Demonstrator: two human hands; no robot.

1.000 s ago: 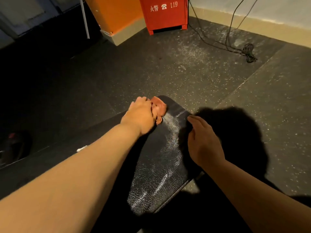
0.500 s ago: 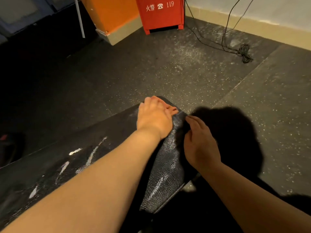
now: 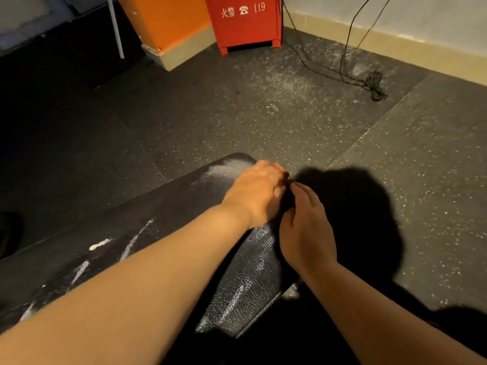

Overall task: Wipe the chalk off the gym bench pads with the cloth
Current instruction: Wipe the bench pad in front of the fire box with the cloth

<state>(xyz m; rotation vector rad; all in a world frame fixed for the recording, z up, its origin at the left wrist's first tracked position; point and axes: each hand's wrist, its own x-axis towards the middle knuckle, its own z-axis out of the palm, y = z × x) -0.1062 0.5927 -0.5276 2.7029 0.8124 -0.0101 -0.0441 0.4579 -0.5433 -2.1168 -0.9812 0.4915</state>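
bench pad (image 3: 163, 206) ran 8 o'clock to centre, chalk streaks (image 3: 134, 241) at 8 | left hand (image 3: 257, 193) palm-down on far end, grip unclear | right hand (image 3: 305, 230) at 3 o'clock edge, fingers bent, hold unclear | cloth unseen

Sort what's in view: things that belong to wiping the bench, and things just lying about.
Job: bench pad, chalk streaks, left hand pressing on the pad, right hand at its edge. The cloth is not visible.
Lying about: red fire cabinet, orange box, black cable.
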